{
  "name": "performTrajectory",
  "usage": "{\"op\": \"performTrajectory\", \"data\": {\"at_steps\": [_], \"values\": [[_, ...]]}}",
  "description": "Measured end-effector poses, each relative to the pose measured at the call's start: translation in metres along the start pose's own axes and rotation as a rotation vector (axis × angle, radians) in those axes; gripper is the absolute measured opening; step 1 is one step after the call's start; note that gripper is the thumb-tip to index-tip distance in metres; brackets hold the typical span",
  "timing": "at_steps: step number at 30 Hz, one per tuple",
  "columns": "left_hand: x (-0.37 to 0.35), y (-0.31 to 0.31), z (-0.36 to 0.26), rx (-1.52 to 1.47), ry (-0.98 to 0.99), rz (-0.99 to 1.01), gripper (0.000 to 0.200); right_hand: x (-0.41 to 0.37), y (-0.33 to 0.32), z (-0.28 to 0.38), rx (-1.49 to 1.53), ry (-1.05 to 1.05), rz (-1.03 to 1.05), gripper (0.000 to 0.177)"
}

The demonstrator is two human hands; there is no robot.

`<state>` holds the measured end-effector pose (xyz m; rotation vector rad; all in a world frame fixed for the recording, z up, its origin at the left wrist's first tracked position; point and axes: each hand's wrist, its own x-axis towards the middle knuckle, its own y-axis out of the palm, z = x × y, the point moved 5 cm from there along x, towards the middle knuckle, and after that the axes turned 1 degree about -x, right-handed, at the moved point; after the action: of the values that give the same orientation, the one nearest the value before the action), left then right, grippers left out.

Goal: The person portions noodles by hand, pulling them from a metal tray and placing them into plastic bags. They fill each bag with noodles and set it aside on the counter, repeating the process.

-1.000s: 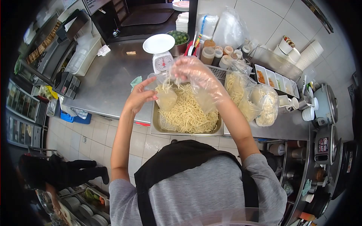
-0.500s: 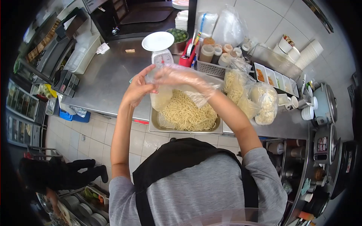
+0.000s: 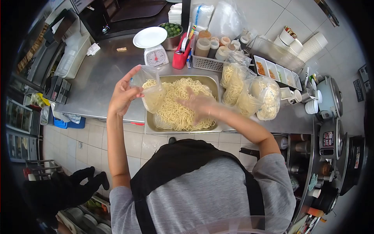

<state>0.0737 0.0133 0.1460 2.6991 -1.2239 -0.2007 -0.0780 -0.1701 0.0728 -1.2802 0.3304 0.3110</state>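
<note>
My left hand point(image 3: 124, 95) pinches the upper edge of a clear plastic bag point(image 3: 152, 87) between thumb and fingers. Some noodles sit inside the bag, which hangs over the left side of a metal tray point(image 3: 217, 87). A broad heap of pale yellow noodles point(image 3: 181, 117) fills that tray. Over the right part of the heap, my right hand point(image 3: 200, 105) reaches in from the right, blurred by motion, its fingers spread and holding nothing visible.
Behind the tray stands a kitchen scale point(image 3: 156, 56) with a white plate point(image 3: 150, 37). Filled noodle bags point(image 3: 269, 99) sit to the right. A basket of sauce bottles point(image 3: 206, 62), a red holder point(image 3: 180, 54) and a bowl of green limes point(image 3: 171, 30) line the back. Another person point(image 3: 74, 191) is at lower left.
My right hand has come away from the bag's mouth and down to the noodles. The left hand still holds the bag, now lower and left. The view has shifted slightly.
</note>
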Motion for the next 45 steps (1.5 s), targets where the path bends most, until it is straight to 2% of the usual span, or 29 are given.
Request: {"op": "performTrajectory", "data": {"at_steps": [3, 4, 7, 9, 11, 12, 15, 18, 21, 22, 24, 25, 28, 31, 32, 34, 35, 37, 40, 43, 45], "values": [[-0.008, 0.004, -0.009, 0.007, 0.036, 0.022, 0.069, 0.009, 0.017, -0.021, -0.122, 0.049, -0.163, 0.087], [-0.011, 0.005, -0.012, 0.006, 0.044, 0.019, 0.069, 0.012, 0.02, -0.032, -0.03, 0.03, -0.235, 0.08], [-0.019, 0.004, -0.017, 0.015, 0.052, 0.023, 0.069, 0.029, 0.026, -0.068, 0.159, -0.025, -0.341, 0.074], [-0.024, -0.001, -0.02, 0.024, 0.044, 0.018, 0.069, 0.03, 0.006, -0.078, 0.541, -0.049, -0.347, 0.067], [-0.029, -0.002, -0.026, 0.032, 0.064, -0.016, 0.069, 0.011, -0.019, -0.07, 0.361, -0.24, -0.46, 0.064], [-0.031, -0.002, -0.028, 0.035, 0.072, -0.033, 0.069, -0.005, -0.051, -0.047, 0.306, -0.267, -0.425, 0.062], [-0.034, -0.008, -0.031, 0.04, 0.086, -0.03, 0.07, -0.023, -0.094, -0.02, 0.213, -0.455, -0.505, 0.06], [-0.035, -0.006, -0.036, 0.054, 0.109, -0.061, 0.069, -0.016, -0.103, -0.002, 0.223, -0.489, -0.628, 0.057], [-0.031, -0.007, -0.035, 0.043, 0.116, -0.043, 0.069, 0.007, -0.084, 0.034, 0.167, -0.414, -0.492, 0.054], [-0.03, -0.005, -0.034, 0.04, 0.117, -0.054, 0.07, 0.023, -0.058, 0.032, 0.426, -0.382, -0.472, 0.053], [-0.029, 0.001, -0.033, 0.033, 0.119, -0.076, 0.07, 0.065, 0.0, 0.042, 0.283, -0.262, -0.359, 0.039], [-0.028, 0.001, -0.031, 0.045, 0.111, -0.065, 0.07, 0.075, 0.008, 0.054, -0.115, -0.173, -0.261, 0.03], [-0.027, 0.001, -0.031, 0.055, 0.106, -0.051, 0.07, 0.081, 0.001, 0.05, 0.041, -0.118, -0.136, 0.05], [-0.03, 0.0, -0.035, 0.035, 0.103, -0.042, 0.07, 0.018, -0.026, 0.021, 0.203, -0.494, -0.663, 0.054], [-0.029, -0.002, -0.035, 0.038, 0.104, -0.033, 0.07, -0.006, -0.041, 0.011, 0.156, -0.277, -0.576, 0.039], [-0.03, -0.002, -0.035, 0.033, 0.107, -0.039, 0.07, -0.019, -0.038, -0.016, 0.091, 0.119, -0.228, 0.028], [-0.03, 0.003, -0.036, 0.028, 0.108, -0.049, 0.07, -0.015, -0.02, -0.035, 0.075, 0.301, 0.029, 0.028], [-0.026, 0.006, -0.037, 0.039, 0.102, -0.045, 0.07, -0.033, 0.013, -0.037, 0.077, 0.282, 0.153, 0.037], [-0.022, 0.008, -0.036, 0.067, 0.097, -0.021, 0.071, -0.033, 0.058, -0.022, 0.143, 0.325, 0.011, 0.049], [-0.018, 0.019, -0.046, 0.054, 0.136, 0.022, 0.072, -0.026, 0.09, -0.025, -0.02, 0.468, -0.295, 0.061], [-0.019, 0.03, -0.054, 0.045, 0.163, 0.063, 0.072, -0.017, 0.108, -0.042, 0.066, 0.386, -0.313, 0.064]]}}
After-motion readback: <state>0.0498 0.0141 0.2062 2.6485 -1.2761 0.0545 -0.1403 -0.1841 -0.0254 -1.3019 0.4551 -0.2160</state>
